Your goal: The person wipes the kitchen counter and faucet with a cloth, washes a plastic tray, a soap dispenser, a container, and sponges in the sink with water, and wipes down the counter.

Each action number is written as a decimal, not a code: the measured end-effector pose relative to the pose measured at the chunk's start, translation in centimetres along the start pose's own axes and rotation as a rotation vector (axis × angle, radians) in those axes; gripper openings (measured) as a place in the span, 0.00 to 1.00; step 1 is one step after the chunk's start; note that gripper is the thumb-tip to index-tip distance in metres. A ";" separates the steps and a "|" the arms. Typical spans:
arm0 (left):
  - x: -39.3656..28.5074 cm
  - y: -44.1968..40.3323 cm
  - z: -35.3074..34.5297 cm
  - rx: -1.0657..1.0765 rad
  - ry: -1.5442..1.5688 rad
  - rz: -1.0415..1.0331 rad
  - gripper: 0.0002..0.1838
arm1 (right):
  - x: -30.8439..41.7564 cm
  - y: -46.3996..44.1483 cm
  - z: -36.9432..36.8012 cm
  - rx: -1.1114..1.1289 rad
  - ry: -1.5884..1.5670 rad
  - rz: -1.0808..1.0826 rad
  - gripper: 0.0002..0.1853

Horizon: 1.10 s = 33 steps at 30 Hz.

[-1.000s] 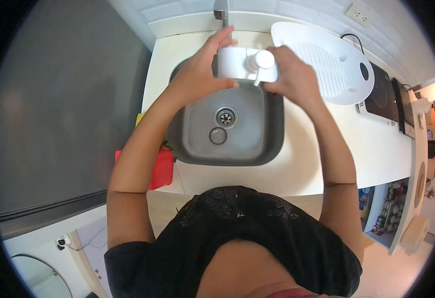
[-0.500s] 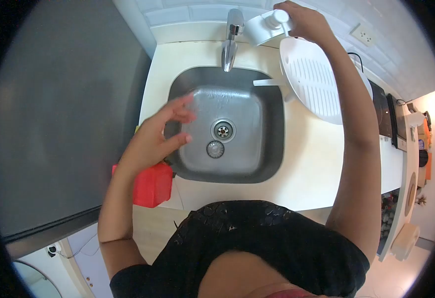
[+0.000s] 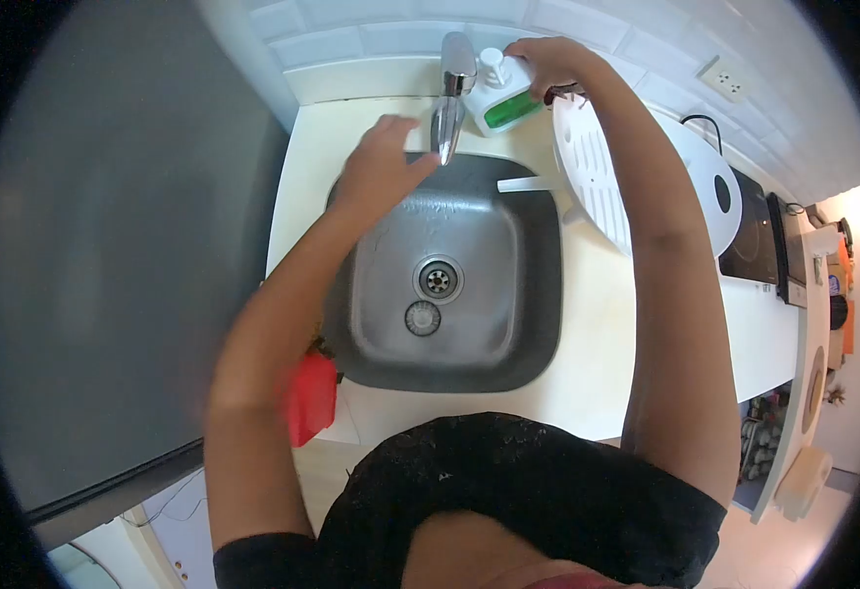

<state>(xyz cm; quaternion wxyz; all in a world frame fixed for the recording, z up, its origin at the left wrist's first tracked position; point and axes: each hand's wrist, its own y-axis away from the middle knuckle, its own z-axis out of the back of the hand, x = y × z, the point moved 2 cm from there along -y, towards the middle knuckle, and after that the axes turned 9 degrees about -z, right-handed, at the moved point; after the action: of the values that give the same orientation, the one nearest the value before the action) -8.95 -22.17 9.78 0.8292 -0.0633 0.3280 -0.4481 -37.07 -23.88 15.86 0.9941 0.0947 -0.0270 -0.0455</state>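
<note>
My left hand (image 3: 383,167) is raised over the back left of the steel sink (image 3: 371,368), thumb and fingers apart and holding nothing. Its fingertips are slightly blurred, close to the left side of the chrome faucet (image 3: 446,123). At the back wall, my right hand (image 3: 552,64) grips the right side of a white pump bottle (image 3: 494,90) with a green front. The bottle is upright behind the sink, just right of the faucet. Part of the right hand's grip is hidden. A small dark thing (image 3: 563,91) by that hand is too unclear to name.
A white slotted dish rack (image 3: 587,177) stands right of the sink, its white spout (image 3: 526,184) reaching over the rim. A drain strainer (image 3: 423,318) lies in the sink beside the drain. At the front left is a red container (image 3: 312,398). A dark grey panel (image 3: 135,245) borders the left.
My left hand has moved up and back from the sink's left edge towards the faucet. The pump bottle in my right hand has gone from tilted to upright, its green front now showing.
</note>
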 end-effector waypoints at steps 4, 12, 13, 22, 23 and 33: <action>0.0 -6.9 -5.6 0.010 -0.007 -0.005 0.36 | -1.5 -1.1 -1.2 0.081 -0.194 -0.040 0.39; -0.6 -13.5 -7.5 0.120 -0.075 -0.093 0.34 | -3.3 -2.0 -2.3 -0.057 -0.117 0.084 0.41; -0.9 -13.7 -7.5 0.110 -0.112 -0.094 0.31 | -3.4 -1.6 -2.4 -0.214 0.009 0.174 0.40; -0.6 -14.2 -7.4 0.154 -0.107 -0.085 0.32 | 4.1 16.3 -3.8 -0.197 0.198 -0.301 0.29; -0.5 -14.3 -7.5 0.144 -0.071 -0.083 0.31 | 4.9 17.7 -5.2 -0.124 0.207 -0.291 0.30; -0.9 -15.5 -7.1 0.348 -0.148 -0.247 0.29 | 3.7 19.8 -10.0 -0.539 0.212 -0.304 0.03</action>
<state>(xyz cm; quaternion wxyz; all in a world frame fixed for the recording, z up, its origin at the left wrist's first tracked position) -24.42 -29.24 10.87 0.7881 0.0086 0.1738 -0.5904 -31.08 -3.03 10.01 0.9625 -0.1647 0.1042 -0.1885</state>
